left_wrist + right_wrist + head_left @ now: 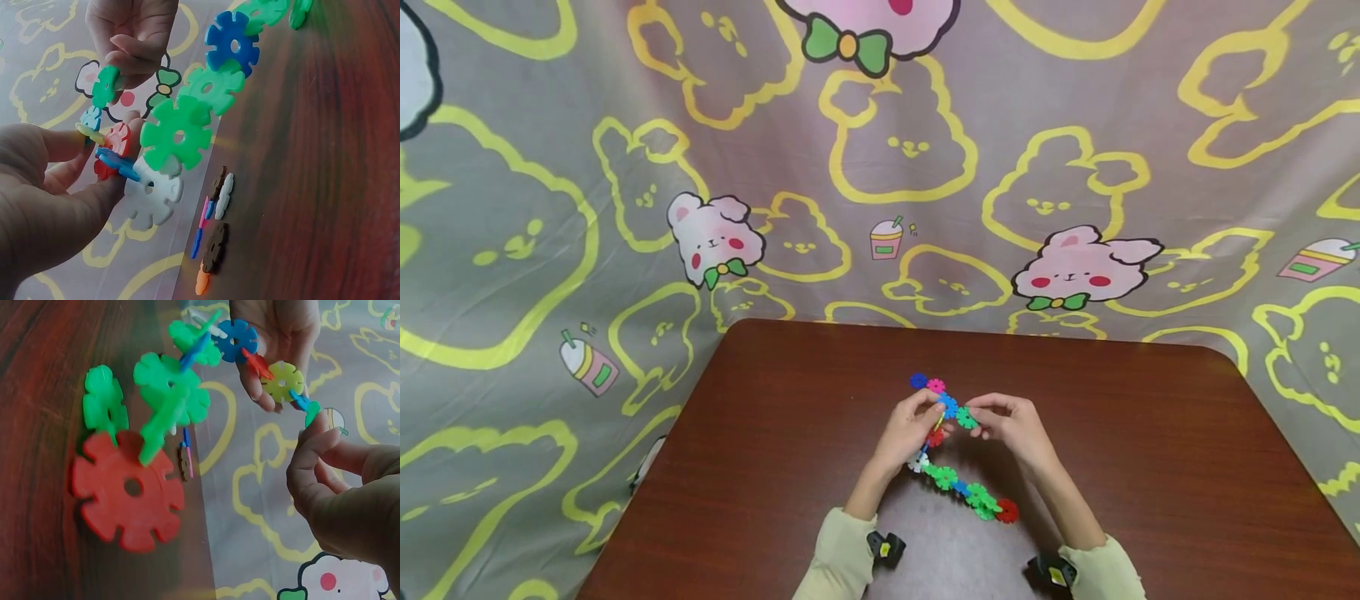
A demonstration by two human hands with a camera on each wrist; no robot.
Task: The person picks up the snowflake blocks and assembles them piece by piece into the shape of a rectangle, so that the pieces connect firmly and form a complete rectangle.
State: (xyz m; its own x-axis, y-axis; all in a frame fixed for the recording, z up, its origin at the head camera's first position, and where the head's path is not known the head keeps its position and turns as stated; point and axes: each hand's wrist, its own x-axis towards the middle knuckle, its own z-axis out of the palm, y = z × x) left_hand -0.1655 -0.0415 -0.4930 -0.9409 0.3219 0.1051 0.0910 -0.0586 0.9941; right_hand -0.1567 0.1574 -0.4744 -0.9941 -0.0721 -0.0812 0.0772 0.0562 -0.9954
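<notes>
A chain of slotted plastic snowflake discs runs between and below both hands above the table. My left hand (906, 433) pinches it around the yellow disc (284, 384) and the red disc next to it. At the chain's upper end, my right hand (1017, 427) pinches a green disc (967, 417) between thumb and fingers, beside a light blue disc (948, 406). From the left hand the chain drops through a white disc (156, 197) and several green ones (178, 134). A large red disc (119, 500) forms its near end. The right fingertips partly cover their green disc.
Past the left hand, loose linked discs lie on the brown wooden table (775, 450): blue (918, 381), pink (936, 386), brown (215, 247), white (225, 195) and orange (202, 279). A patterned cloth (917, 233) hangs behind the table's far edge.
</notes>
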